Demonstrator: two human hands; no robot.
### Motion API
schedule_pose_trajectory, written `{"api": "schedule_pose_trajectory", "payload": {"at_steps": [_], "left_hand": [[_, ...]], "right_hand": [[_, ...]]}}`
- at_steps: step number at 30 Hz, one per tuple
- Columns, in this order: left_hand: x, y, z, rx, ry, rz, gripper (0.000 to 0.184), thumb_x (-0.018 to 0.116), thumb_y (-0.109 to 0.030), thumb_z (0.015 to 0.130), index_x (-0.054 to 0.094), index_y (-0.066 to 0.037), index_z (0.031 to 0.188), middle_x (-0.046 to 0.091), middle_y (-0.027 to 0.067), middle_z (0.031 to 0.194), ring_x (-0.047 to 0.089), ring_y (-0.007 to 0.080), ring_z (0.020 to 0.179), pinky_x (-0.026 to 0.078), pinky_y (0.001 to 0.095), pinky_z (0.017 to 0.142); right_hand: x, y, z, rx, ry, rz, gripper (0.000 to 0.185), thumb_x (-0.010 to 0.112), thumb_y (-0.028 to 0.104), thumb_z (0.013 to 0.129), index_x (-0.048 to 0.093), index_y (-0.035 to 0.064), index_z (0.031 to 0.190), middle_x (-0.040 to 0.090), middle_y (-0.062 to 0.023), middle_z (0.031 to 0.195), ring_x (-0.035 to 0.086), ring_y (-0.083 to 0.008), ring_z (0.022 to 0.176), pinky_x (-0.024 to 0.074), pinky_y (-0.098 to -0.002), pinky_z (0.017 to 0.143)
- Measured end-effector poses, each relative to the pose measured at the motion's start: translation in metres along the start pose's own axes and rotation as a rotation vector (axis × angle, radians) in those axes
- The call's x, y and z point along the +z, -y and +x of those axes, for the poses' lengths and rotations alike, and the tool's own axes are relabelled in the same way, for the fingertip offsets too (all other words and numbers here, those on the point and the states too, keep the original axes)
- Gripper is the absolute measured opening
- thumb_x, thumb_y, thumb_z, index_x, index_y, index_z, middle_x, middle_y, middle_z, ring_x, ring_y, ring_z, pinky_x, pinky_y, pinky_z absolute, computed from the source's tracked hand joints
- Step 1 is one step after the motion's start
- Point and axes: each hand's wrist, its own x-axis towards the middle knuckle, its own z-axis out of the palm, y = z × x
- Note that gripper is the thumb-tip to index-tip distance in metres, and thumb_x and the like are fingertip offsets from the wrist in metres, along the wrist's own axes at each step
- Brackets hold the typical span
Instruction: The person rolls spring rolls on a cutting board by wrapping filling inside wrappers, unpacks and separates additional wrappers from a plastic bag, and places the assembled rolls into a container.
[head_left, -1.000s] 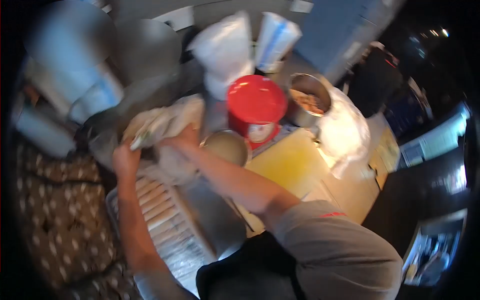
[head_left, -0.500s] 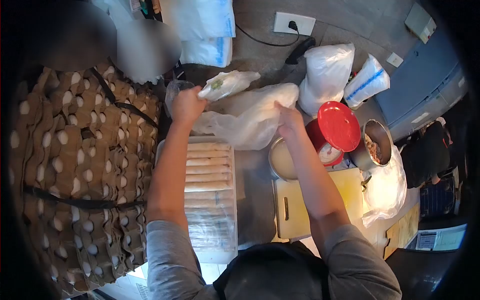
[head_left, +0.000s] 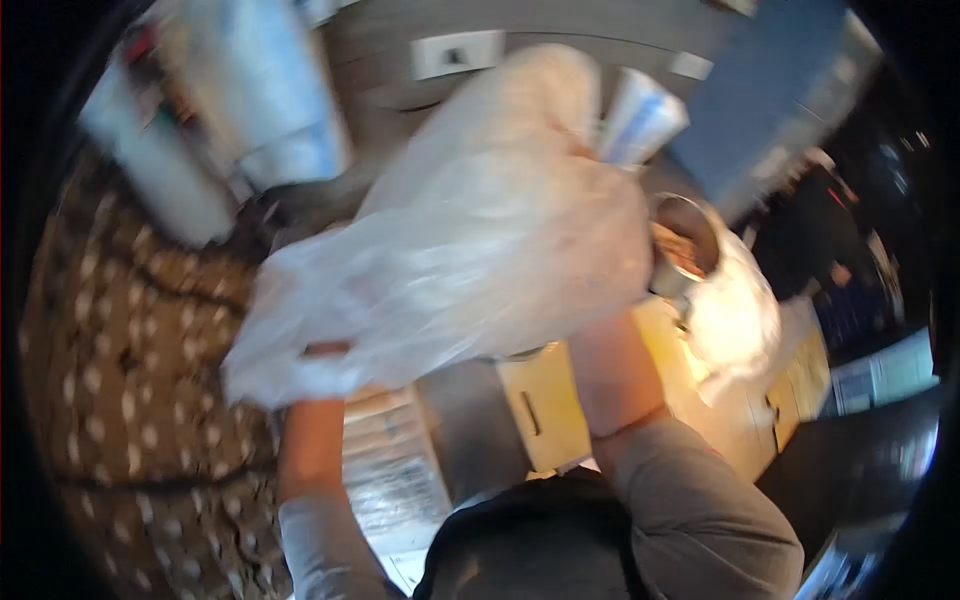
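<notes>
A large translucent plastic bag (head_left: 450,240) is spread out between my two hands and fills the middle of the view, blurred by motion. My left hand (head_left: 330,365) is at the bag's lower left corner, mostly covered by the plastic. Behind the bag's right part, my right hand (head_left: 590,160) is largely hidden; only a bit of skin shows near the top. Something pale lies inside or behind the bag's upper end. Below the bag, the container of rolls (head_left: 395,470) is partly covered.
Egg trays (head_left: 150,370) are stacked at the left. On the right are a metal pot (head_left: 685,245) with food, a white bag (head_left: 735,310) and a yellow cutting board (head_left: 555,400). A person in dark clothing (head_left: 810,220) stands at the far right.
The bag has been raised and spread wider, and now hides the red container and the bowl. My left hand has moved down and left. The camera view has shifted.
</notes>
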Motion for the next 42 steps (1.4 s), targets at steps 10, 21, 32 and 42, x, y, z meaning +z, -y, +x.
{"api": "schedule_pose_trajectory", "payload": {"at_steps": [10, 21, 32, 42], "left_hand": [[-0.032, -0.064, -0.014, -0.151, 0.058, -1.190, 0.044, 0.056, -0.045, 0.083, 0.061, -0.009, 0.108, 0.065, 0.0154, 0.102, 0.062, 0.0340, 0.095, 0.050, 0.0466, 0.081], [-0.011, -0.375, -0.178, -0.686, 1.092, -2.464, 0.058, 0.047, -0.057, 0.088, 0.057, -0.009, 0.120, 0.063, 0.0144, 0.114, 0.061, 0.0327, 0.104, 0.048, 0.0471, 0.089], [0.067, -0.636, -0.214, -0.709, 1.448, -2.257, 0.072, 0.036, -0.066, 0.091, 0.047, -0.011, 0.135, 0.055, 0.0102, 0.131, 0.052, 0.0307, 0.119, 0.042, 0.0485, 0.101], [0.126, -0.637, -0.274, -0.252, 0.113, -1.357, 0.023, 0.054, -0.010, 0.091, 0.052, -0.004, 0.113, 0.057, 0.0162, 0.111, 0.056, 0.0296, 0.106, 0.043, 0.0376, 0.093]], "right_hand": [[0.024, 0.073, -0.078, -0.610, 0.075, -0.307, 0.036, 0.063, 0.022, 0.089, 0.057, 0.0062, 0.120, 0.063, -0.0115, 0.115, 0.063, -0.0236, 0.094, 0.0510, -0.0377, 0.084], [-0.160, 0.191, -0.323, -0.444, -0.427, -0.401, 0.034, 0.068, 0.012, 0.080, 0.059, -0.0040, 0.108, 0.068, -0.0110, 0.091, 0.067, -0.0158, 0.071, 0.0545, -0.0269, 0.066], [-0.398, 0.304, -0.448, -0.462, -0.710, -0.378, 0.032, 0.063, 0.003, 0.082, 0.057, -0.0040, 0.112, 0.067, -0.0153, 0.097, 0.069, -0.0220, 0.078, 0.0581, -0.0338, 0.070], [-0.535, 0.285, -0.409, -0.103, -0.986, -0.604, 0.037, 0.061, 0.005, 0.085, 0.054, 0.0018, 0.122, 0.064, -0.0139, 0.109, 0.064, -0.0262, 0.094, 0.0543, -0.0405, 0.080]]}}
